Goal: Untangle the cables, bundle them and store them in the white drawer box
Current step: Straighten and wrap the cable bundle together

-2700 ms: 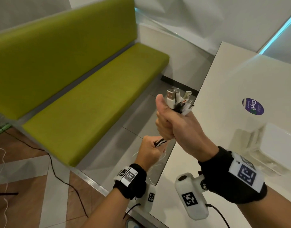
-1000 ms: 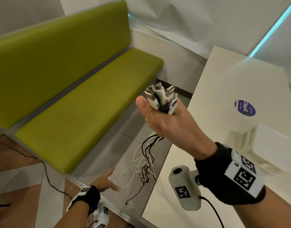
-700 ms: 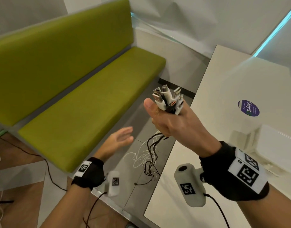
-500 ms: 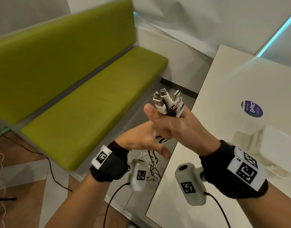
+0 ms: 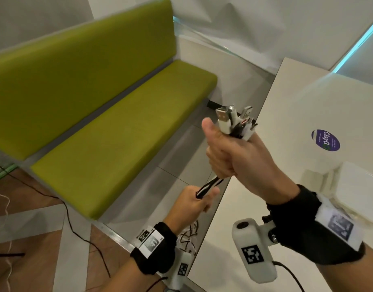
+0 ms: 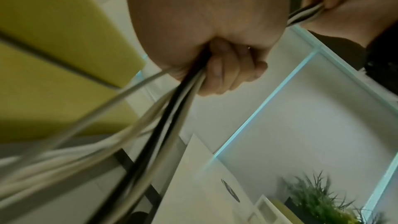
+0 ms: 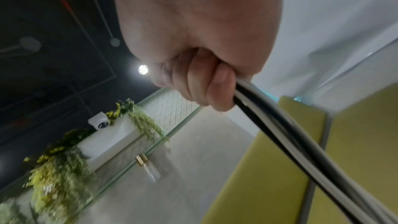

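My right hand (image 5: 225, 157) is a fist round a bunch of black and white cables (image 5: 208, 185), held upright over the table's left edge, with several USB plugs (image 5: 234, 122) sticking out above the thumb. Just below it, my left hand (image 5: 194, 204) grips the same cables (image 6: 183, 91) with its fingers (image 6: 224, 72) curled round them. The loose cable ends (image 5: 188, 234) hang tangled under the left wrist. In the right wrist view the fingers (image 7: 202, 83) wrap the strands (image 7: 280, 125). The white drawer box (image 5: 358, 186) stands on the table at the right.
A green padded bench (image 5: 109, 127) runs along the left. The white table (image 5: 297, 106) carries a round purple sticker (image 5: 325, 140). Thin black wires (image 5: 80, 224) lie on the floor at lower left. A plant (image 6: 316, 198) shows in the left wrist view.
My left hand let go at the bottom, swung up open under the right fist and now grips the cables again just below it. The right hand stays raised with the plugs.
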`<action>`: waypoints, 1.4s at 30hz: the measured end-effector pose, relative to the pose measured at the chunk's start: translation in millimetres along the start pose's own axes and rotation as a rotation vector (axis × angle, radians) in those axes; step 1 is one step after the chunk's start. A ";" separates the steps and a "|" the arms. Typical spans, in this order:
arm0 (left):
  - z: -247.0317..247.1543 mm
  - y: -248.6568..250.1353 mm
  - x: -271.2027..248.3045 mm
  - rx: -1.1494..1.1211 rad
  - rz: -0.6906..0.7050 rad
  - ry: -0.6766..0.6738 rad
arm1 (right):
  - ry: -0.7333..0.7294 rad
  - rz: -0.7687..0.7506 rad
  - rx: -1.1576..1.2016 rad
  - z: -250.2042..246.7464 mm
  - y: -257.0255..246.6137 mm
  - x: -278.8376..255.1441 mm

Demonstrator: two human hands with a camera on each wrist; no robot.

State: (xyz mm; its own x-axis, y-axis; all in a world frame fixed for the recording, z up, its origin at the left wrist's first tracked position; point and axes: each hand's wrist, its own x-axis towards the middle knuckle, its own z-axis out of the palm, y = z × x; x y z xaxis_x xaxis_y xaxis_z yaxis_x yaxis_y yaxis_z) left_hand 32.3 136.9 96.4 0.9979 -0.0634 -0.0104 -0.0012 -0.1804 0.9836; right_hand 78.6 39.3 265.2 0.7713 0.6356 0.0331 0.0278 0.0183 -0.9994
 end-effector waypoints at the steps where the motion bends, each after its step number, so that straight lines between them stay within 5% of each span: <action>1: -1.0 -2.6 -0.9 0.002 -0.020 0.016 | 0.022 -0.005 0.016 -0.9 0.8 0.1; 6: -9.8 -8.7 -4.7 -0.014 -0.048 0.151 | 0.070 0.010 0.115 -0.7 9.5 1.6; 10: -15.9 -9.3 -7.1 0.002 -0.090 0.057 | 0.099 0.012 0.083 7.1 18.6 1.1; 16: -25.7 23.3 -3.3 0.112 0.223 0.054 | 0.113 -0.015 0.116 11.7 24.5 1.9; 23: -15.4 35.3 1.4 0.186 0.327 0.026 | 0.184 -0.046 -0.111 0.0 27.5 2.3; 34: -58.7 22.8 5.1 0.157 0.082 -0.114 | 0.151 0.036 -0.111 -16.2 28.8 8.4; 42: -79.0 40.1 -10.3 0.053 0.058 -0.275 | 0.107 0.147 -0.608 -22.9 29.1 9.1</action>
State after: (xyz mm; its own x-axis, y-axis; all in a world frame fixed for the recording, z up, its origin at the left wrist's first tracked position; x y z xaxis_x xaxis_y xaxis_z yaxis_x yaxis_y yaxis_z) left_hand 27.0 207.8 150.1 0.9411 -0.3380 -0.0097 -0.0688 -0.2196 0.9732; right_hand 100.9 27.9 236.5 0.8530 0.5167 -0.0732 0.2482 -0.5251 -0.8141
